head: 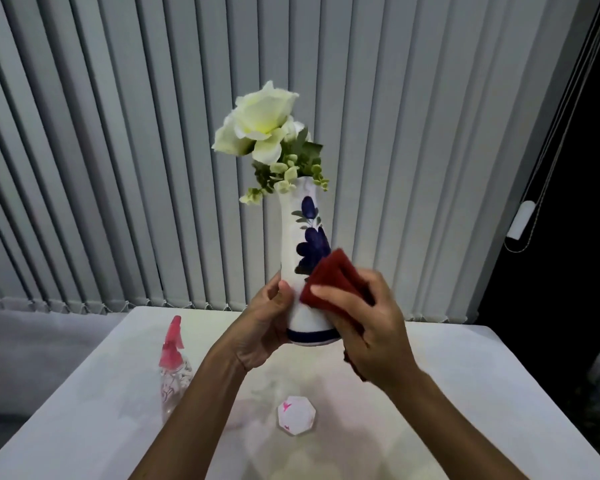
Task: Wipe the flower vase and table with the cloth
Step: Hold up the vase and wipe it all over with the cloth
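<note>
A tall white vase (300, 237) painted with blue flowers is held up above the white table (465, 393). White roses and green leaves (264, 133) stick out of its mouth. My left hand (262, 327) grips the vase near its blue-banded base, on the left side. My right hand (364, 327) holds a folded dark red cloth (333, 278) pressed against the vase's lower right side, over the painted flower.
A clear spray bottle (174, 368) with a pink trigger stands on the table's left side. A small white octagonal box (297, 415) with pink marks sits near the middle. Grey vertical blinds (118, 168) hang behind the table.
</note>
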A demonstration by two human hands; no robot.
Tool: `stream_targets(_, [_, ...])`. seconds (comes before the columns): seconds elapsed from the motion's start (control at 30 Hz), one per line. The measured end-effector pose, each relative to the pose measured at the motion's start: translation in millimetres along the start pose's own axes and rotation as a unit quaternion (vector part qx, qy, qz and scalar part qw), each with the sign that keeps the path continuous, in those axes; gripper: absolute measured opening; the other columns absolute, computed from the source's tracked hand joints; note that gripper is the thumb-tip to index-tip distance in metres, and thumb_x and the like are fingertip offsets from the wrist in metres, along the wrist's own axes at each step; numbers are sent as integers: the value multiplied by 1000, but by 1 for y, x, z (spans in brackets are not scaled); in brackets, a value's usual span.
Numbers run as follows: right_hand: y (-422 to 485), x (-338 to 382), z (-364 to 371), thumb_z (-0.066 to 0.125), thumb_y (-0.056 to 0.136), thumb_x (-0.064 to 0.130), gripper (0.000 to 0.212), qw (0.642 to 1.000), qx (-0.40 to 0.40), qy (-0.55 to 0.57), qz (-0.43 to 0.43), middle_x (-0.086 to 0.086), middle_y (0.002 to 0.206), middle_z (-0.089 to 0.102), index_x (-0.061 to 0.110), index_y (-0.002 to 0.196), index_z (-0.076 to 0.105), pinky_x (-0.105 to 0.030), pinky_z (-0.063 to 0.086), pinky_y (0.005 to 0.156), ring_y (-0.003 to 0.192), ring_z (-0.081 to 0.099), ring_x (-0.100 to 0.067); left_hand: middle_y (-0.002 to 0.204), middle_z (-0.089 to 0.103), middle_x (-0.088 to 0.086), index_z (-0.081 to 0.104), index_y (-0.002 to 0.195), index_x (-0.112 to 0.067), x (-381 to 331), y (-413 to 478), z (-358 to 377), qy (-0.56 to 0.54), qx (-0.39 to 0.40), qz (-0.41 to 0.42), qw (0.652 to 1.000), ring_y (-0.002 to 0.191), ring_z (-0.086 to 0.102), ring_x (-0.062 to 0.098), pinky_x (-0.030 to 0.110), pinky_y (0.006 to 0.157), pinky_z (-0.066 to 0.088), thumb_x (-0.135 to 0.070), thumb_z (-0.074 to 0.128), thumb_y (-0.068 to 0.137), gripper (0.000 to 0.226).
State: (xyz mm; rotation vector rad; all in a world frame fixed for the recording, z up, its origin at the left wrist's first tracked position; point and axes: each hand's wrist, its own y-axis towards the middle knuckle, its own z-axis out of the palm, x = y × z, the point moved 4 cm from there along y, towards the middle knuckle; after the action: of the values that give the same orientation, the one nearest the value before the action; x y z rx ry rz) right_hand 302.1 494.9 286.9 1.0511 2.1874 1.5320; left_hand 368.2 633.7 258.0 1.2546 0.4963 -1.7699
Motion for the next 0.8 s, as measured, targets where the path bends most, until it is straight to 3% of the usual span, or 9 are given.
stream_targets(0.13, [-33,4,6,62,88,23,34,991,29,-100,-90,-1,114,49,37,120,57,-36,53,65,89,53,-22,104,74,2,58,115,-23,-4,-3,-5,2,-1,-11,1000,87,72,20,41,60,58,-52,87,51,77])
stream_targets(0.2, [-23,1,3,62,88,22,33,988,12,-121,-98,-2,111,50,37,117,59,-37,51,63,84,55,-25,115,70,6,56,123,-21,-6,-1,-3,-20,7,-26,999,95,70,23,48,69,58,-42,72,74,56])
stream_targets(0.27, [-2,-2,-1,58,91,23,28,994,-17,-97,-52,-2,109,50,35,116,61,-35,52,66,87,55,-24,134,59,14,49,138,-17,-7,0,-1,-61,28,-52,996,114,62,32,59,86,52,-38,57,83,60])
stream_targets(0.33, [23,-6,-5,53,93,28,26,997,-42,-64,16,-3,108,51,32,117,63,-33,53,71,93,55,-21,146,45,17,45,142,-18,-8,3,2,-95,33,-63,993,132,46,38,70,98,38,-34,63,80,67])
stream_targets(0.47, [63,-13,-5,46,93,39,32,995,-33,-22,91,0,111,51,32,120,62,-34,56,79,99,55,-16,147,46,15,46,140,-23,-2,8,6,-102,30,-48,993,136,38,43,76,99,29,-28,58,83,59])
stream_targets(0.57, [58,-10,-4,49,93,35,29,998,-11,-44,47,-3,112,52,33,120,60,-33,55,78,101,53,-17,142,51,16,49,138,-22,2,7,7,-105,6,-48,993,132,44,43,73,97,35,-32,62,80,60])
stream_targets(0.67, [20,-3,-4,54,92,27,25,995,11,-85,-48,-5,110,52,32,115,64,-33,48,73,94,51,-24,137,54,16,46,140,-19,3,3,2,-70,-30,-63,995,122,55,37,67,89,48,-35,77,69,79])
stream_targets(0.73, [-7,2,-3,57,91,23,25,979,29,-131,-157,-4,113,52,34,113,64,-31,45,70,87,50,-25,125,58,14,50,135,-18,0,1,0,-46,-38,-50,997,94,67,27,49,66,59,-31,74,77,64])
stream_targets(0.8, [-15,2,-3,57,91,24,25,965,41,-151,-210,-4,115,52,35,113,64,-30,45,69,86,51,-24,115,62,13,58,123,-20,-1,-1,0,-24,-33,-44,998,83,70,22,40,58,58,-32,70,79,48])
